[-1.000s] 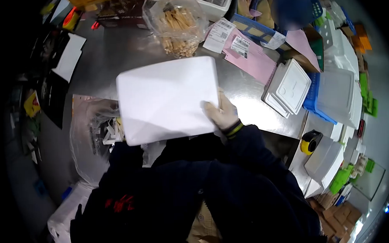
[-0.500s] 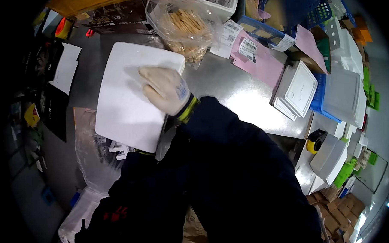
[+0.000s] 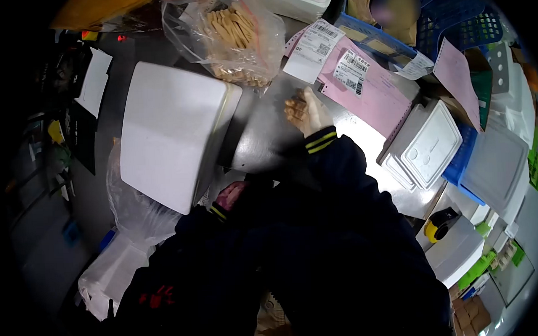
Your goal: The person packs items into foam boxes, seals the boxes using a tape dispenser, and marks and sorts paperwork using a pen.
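A white foam box with its lid on stands tilted in view at the left of the metal worktop. My right hand, in a pale glove with brownish finger areas, hovers over the metal to the right of the box. Its fingers are curled in, with nothing visible in them. My left hand is low beside the box's near right corner, in shadow. Its fingers are too dark and partly hidden to read. Nearest my right hand lie a white label sheet and a pink form.
Behind the box sits a clear bag of wooden cutlery. To the right are stacked white lids, a blue crate and a yellow-black tape measure. Clear plastic film hangs at the front left.
My right hand has left the top of the foam box and moved right over the metal. My left hand has come into view beside the box. The camera view has shifted.
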### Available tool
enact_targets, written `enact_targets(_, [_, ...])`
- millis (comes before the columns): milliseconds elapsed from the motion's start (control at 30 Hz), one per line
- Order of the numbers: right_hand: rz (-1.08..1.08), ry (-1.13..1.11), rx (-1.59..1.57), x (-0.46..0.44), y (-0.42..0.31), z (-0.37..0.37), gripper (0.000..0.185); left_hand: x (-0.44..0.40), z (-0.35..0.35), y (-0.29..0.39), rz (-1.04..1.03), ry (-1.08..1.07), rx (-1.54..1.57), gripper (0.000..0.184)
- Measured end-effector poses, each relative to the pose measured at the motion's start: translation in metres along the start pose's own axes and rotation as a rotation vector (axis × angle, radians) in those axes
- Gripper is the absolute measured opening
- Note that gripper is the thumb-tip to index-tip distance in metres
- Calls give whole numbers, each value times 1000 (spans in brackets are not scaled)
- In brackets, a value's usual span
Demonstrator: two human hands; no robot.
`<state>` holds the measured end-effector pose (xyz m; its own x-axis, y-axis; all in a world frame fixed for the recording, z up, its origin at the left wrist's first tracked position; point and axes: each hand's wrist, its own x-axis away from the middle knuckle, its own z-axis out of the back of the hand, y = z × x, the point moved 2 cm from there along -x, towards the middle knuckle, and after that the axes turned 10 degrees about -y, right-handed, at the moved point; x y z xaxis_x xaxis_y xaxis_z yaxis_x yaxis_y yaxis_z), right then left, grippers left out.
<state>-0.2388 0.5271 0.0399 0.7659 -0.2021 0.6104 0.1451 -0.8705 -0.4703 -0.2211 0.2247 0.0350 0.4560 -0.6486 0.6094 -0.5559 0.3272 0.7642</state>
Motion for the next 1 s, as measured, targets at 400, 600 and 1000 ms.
enact_targets(400, [-181, -192, 57, 21, -26, 10, 36, -114, -112, 113, -20, 69, 235, 32])
enact_targets(600, [-54, -79, -46, 56, -54, 57, 62, -160, -133, 144, 124, -116, 153, 35])
enact_targets(1000, [-289, -252, 419, 64, -82, 33, 41, -203, -101, 155, 219, 170, 165, 46])
